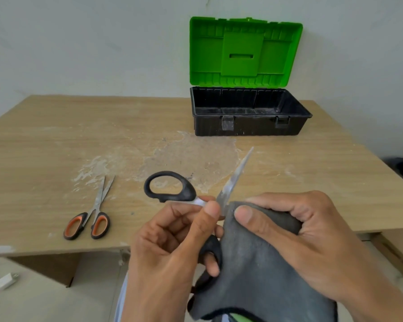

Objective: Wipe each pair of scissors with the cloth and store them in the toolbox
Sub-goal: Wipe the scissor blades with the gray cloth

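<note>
Open black-handled steel scissors [191, 194] held in the air, nearer the viewer than the open green-lidded black plastic toolbox [249, 126] and slightly left of it. The left hand [170, 247] pinches the shank by the pivot, one finger through the lower loop. The right hand [307, 228] grips the soft grey cloth [254, 263], thumb pressing it at the base of the raised blade. Judged light, rigid and smooth, with a sharp edge and point: best held by the handles and wiped from the spine side through folded cloth. Orange-and-black-handled scissors [91, 217] lie on the worn wooden table [56, 140], well left of the toolbox and nearer the viewer.
</note>
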The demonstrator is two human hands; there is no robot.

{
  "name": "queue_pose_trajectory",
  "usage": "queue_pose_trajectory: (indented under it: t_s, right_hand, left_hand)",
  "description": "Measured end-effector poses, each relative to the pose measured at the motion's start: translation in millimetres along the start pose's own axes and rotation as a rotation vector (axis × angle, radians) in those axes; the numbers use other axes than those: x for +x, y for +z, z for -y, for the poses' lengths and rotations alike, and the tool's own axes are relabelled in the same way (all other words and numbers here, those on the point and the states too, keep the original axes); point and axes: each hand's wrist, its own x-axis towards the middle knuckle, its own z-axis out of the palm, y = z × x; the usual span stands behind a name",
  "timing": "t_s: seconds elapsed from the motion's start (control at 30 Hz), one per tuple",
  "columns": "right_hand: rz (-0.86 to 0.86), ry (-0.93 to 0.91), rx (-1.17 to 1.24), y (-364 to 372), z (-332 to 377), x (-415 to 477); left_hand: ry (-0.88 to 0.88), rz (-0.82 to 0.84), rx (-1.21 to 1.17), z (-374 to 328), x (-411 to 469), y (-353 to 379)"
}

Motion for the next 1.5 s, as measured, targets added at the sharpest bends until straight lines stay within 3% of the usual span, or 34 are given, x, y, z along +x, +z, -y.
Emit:
queue_pose_trajectory:
  t_s: [0.27, 0.63, 0.93, 1.13, 1.5]
  right_hand:
    - [-0.016, 0.011, 0.005, -0.3, 1.3, -3.0]
    - [0.011, -0.043, -0.044, -5.3, -1.3, -4.2]
    - [-0.028, -0.097, -0.065, -6.6, 6.2, -2.5]
    - [0.062, -0.070, -0.095, -3.3, 12.4, 0.6]
    - [0.051, -0.009, -0.062, -5.3, 11.9, 6.3]
  left_hand:
    - [-0.081, -0.032, -0.023, 0.9, 1.0, 2.4]
    - [0.006, -0.150, -0.047, -0.6, -1.9, -1.2]
    - [0.076, -0.080, 0.000, 0.1, -4.6, -4.1]
    - [0.145, -0.009, 0.026, 2.3, -7.6, -2.6]
    - [0.031, 0.028, -0.025, 6.6, -5.5, -5.8]
